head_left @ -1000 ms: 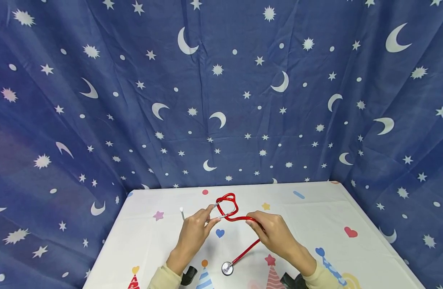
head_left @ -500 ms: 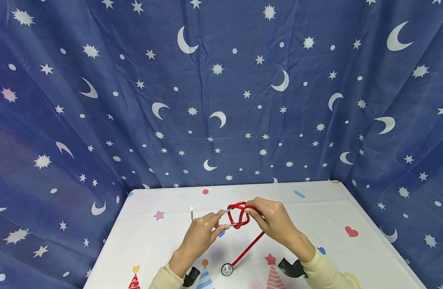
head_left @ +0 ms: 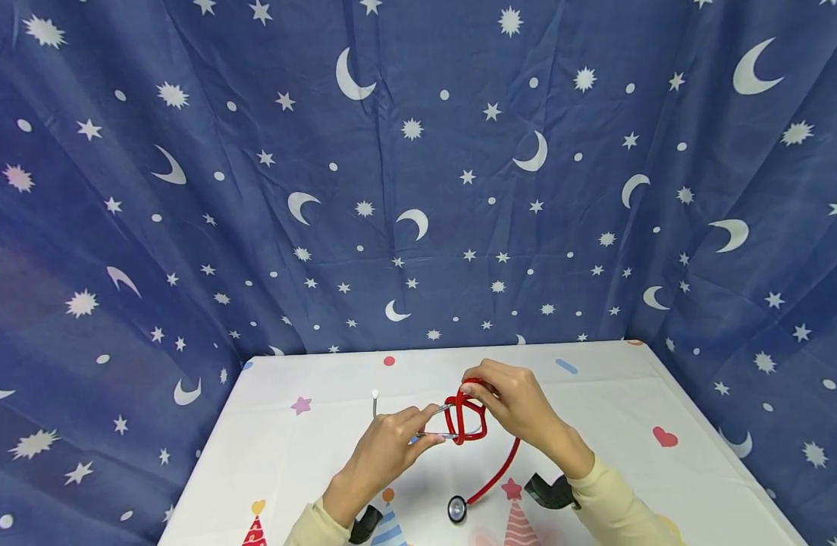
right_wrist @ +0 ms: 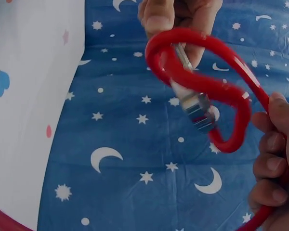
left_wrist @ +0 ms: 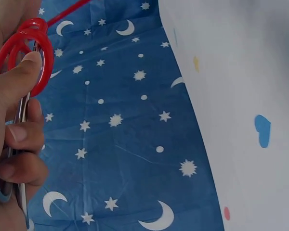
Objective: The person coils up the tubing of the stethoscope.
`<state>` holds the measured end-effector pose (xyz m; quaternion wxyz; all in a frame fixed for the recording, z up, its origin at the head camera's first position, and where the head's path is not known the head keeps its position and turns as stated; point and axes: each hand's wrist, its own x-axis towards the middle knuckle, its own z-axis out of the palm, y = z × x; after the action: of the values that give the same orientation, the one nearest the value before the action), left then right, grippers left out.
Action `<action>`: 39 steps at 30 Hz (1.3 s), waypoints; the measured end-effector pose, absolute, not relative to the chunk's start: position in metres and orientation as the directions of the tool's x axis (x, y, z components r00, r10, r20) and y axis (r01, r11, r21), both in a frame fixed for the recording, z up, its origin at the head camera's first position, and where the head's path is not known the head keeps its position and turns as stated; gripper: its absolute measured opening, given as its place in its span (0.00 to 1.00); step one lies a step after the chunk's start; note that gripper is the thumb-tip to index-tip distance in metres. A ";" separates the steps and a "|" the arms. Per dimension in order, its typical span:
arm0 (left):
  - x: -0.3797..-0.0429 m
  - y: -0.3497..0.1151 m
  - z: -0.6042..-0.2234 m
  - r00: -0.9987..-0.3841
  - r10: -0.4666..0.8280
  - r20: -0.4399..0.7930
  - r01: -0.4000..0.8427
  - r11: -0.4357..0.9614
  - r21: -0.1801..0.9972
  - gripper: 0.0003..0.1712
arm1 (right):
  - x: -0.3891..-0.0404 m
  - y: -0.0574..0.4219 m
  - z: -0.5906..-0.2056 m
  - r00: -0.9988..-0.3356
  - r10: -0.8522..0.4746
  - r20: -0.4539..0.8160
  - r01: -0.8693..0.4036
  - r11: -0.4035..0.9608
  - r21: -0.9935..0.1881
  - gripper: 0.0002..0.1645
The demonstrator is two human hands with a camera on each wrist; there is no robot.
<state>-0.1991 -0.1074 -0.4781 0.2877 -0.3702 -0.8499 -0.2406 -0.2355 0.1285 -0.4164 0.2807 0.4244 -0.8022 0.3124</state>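
Note:
A stethoscope with red tubing (head_left: 460, 421) is held up over the table between both hands. My left hand (head_left: 390, 449) grips its metal ear tubes (left_wrist: 22, 113), fingers curled round them in the left wrist view. One white ear tip (head_left: 374, 393) sticks up behind that hand. Red tubing loops over and across the ear tubes just beyond the left fingertips. My right hand (head_left: 517, 400) pinches the tubing at the upper right of the loops; in the right wrist view its fingers (right_wrist: 272, 166) curl round it. Below, the tubing curves down to the round chest piece (head_left: 457, 509) near the table.
A white tablecloth (head_left: 596, 425) printed with hearts, stars and party hats covers the table. Behind and at both sides hangs a blue curtain (head_left: 418, 182) with moons and stars. Black straps (head_left: 551, 491) sit at the wrists.
Both hands have shifted right, the left with the ear tubes. My right hand has risen and brought tubing across the front of the loops. The chest piece has moved slightly right.

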 end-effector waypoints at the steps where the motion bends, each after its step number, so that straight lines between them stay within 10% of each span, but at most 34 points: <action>1: -0.199 -0.107 -0.477 -0.546 0.497 0.675 0.776 0.604 0.182 0.21 | -0.236 0.129 -0.416 -0.493 -0.504 0.709 -0.853 0.439 -0.281 0.04; 26: -0.194 -0.101 -0.470 -0.319 0.509 0.799 0.878 0.477 0.047 0.21 | -0.247 0.138 -0.421 -0.693 -0.540 0.478 -0.693 0.315 -0.648 0.05; 39: -0.195 -0.098 -0.475 -0.386 0.368 0.846 0.886 0.402 0.230 0.21 | -0.239 0.133 -0.445 -0.725 -0.540 0.428 -0.625 0.254 -0.738 0.12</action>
<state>-0.1953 -0.0983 -0.4746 0.3658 -0.4162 -0.7532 -0.3545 -0.2393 0.1326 -0.4455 0.0436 0.3680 -0.7908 0.4872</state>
